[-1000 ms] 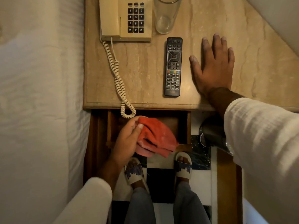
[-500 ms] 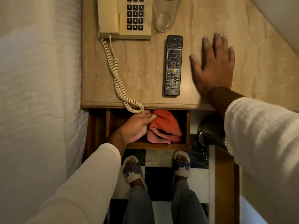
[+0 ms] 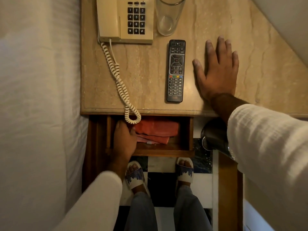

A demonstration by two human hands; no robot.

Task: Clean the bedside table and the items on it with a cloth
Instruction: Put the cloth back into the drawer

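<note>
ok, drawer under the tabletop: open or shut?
Open. The drawer is pulled out past the table edge, with the red cloth folded inside and the left hand in it.

Bedroom, probably a hotel room: white-sheeted bed (image 3: pixel 38 97) directly beside a marble-topped bedside table (image 3: pixel 146 77) holding corded phone (image 3: pixel 125 19), remote (image 3: pixel 176 70), drinking glass (image 3: pixel 168 15).

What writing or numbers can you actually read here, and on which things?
"1 2 3 / 4 5 6 / 7 8 9 / * 0 #": keypad of the telephone.
Remote control: button labels and the red mark at its bottom are too small to read.
Nothing else carries text.
</note>
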